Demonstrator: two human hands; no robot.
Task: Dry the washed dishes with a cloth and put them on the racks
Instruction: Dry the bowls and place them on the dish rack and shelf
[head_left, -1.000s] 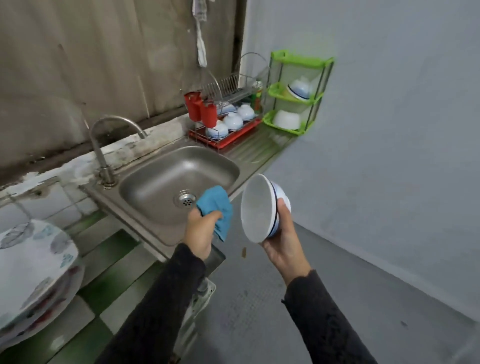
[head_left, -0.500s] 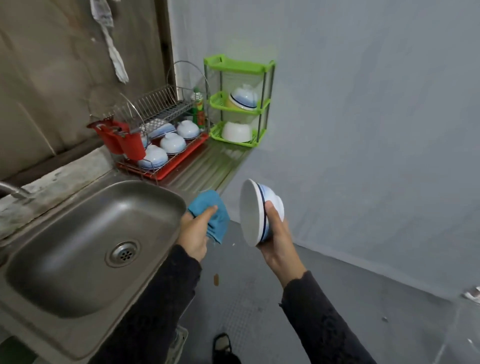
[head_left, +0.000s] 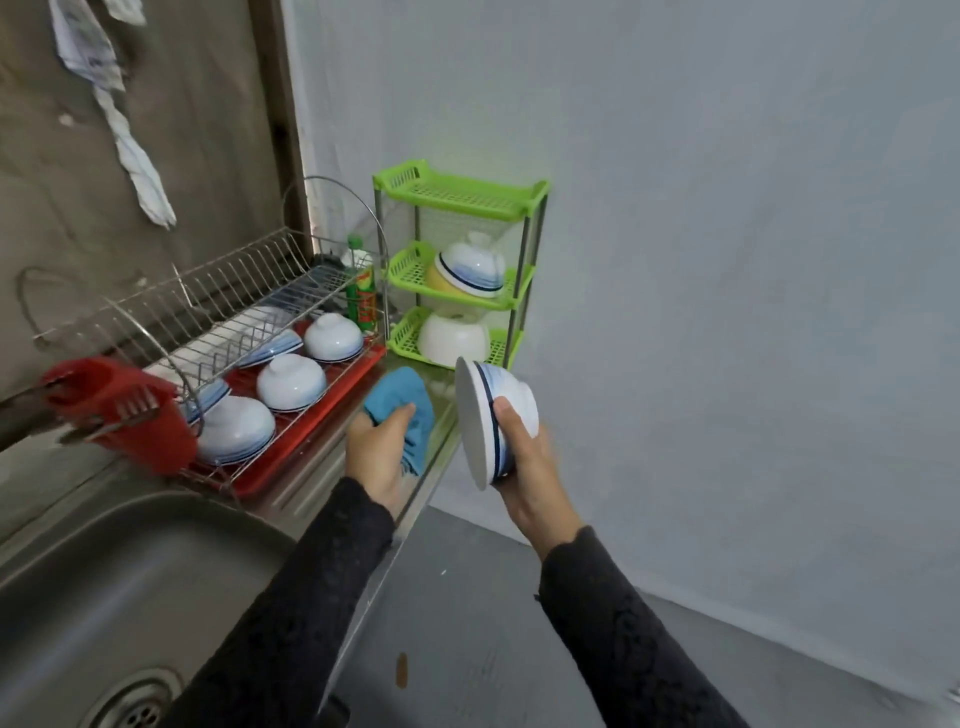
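Where the right hand (head_left: 535, 478) wraps the bowl (head_left: 493, 421), the bowl's base and the fingers behind it are hidden. Bowl on edge, mouth facing left toward the blue cloth (head_left: 402, 402), held over the surface (head_left: 311, 483) edge, in front of the green rack (head_left: 460, 195). Right thumb across the bowl's wall. Left hand (head_left: 376, 449) grips the bunched cloth, thumb on top. Sink (head_left: 130, 571) cut off bottom left.
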